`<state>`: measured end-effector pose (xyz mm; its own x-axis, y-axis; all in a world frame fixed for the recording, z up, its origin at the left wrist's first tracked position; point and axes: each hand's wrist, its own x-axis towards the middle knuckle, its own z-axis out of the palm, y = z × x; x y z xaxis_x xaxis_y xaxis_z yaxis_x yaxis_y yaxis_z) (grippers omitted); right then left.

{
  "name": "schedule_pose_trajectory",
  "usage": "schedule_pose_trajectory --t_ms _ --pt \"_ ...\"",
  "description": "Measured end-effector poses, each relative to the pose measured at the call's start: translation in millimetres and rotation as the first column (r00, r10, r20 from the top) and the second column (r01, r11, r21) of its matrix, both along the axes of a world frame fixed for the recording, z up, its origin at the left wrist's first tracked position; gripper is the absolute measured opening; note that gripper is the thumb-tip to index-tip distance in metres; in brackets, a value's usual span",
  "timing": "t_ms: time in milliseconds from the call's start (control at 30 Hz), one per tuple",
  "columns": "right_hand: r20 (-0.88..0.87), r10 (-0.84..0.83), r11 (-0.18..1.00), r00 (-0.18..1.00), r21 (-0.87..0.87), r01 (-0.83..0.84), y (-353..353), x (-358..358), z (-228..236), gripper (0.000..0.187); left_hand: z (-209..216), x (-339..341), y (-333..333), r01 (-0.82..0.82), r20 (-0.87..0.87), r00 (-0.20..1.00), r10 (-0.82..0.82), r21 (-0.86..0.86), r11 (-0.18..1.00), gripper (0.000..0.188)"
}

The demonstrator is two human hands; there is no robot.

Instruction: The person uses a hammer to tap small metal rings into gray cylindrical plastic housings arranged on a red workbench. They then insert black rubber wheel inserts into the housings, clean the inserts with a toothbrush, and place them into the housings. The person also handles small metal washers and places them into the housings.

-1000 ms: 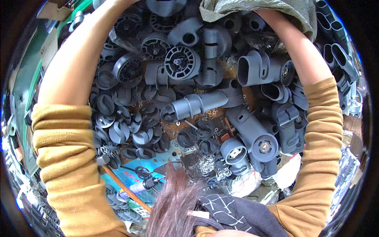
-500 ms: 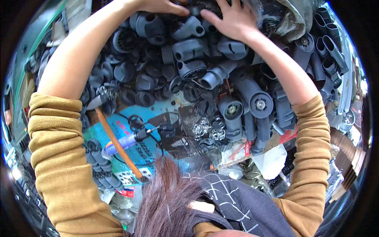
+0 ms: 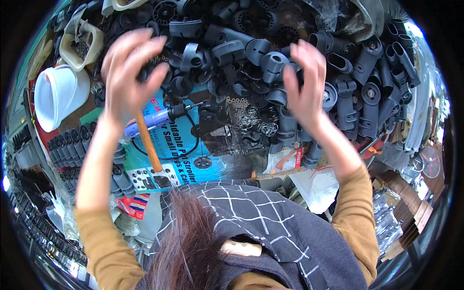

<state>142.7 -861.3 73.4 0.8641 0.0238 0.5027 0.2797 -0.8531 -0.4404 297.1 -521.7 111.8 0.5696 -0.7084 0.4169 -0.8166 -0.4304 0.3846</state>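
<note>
My left hand (image 3: 128, 79), slightly blurred, is raised with its fingers apart above the left side of a heap of dark grey plastic parts. It holds nothing that I can see. My right hand (image 3: 308, 92) is also open, fingers stretched, beside a grey plastic fitting (image 3: 274, 66); whether it touches that is unclear. Between the hands lie more grey fittings (image 3: 229, 51), small metal rings (image 3: 237, 102) and shiny coil springs (image 3: 251, 121). Below my left hand are a wooden tool handle (image 3: 150, 147) and a blue-purple power screwdriver (image 3: 152, 118), its tip pointing right.
A white bucket (image 3: 47, 99) and a beige container of small pieces (image 3: 94, 57) stand at the left. Grey parts in rows (image 3: 72, 147) lie below them. Printed blue cardboard (image 3: 210, 171) covers the near worktop. Grey tubular parts (image 3: 369, 92) crowd the right.
Both hands have drawn back toward me from the far heap and moved apart, the left one leftward. The view has shifted, bringing the white bucket and container into sight.
</note>
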Motion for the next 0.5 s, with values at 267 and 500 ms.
schedule_pose_trajectory --t_ms 267,500 --pt "-0.551 0.033 0.999 0.834 0.035 -0.017 119 -236 -31 0.065 -44 -399 217 -0.715 -0.165 0.534 0.829 0.435 0.547 0.032" --pt "-0.617 0.231 0.963 0.752 0.035 -0.267 138 -215 -68 0.053 -266 -549 276 -0.469 -0.625 -0.456 0.634 0.774 0.426 0.026"
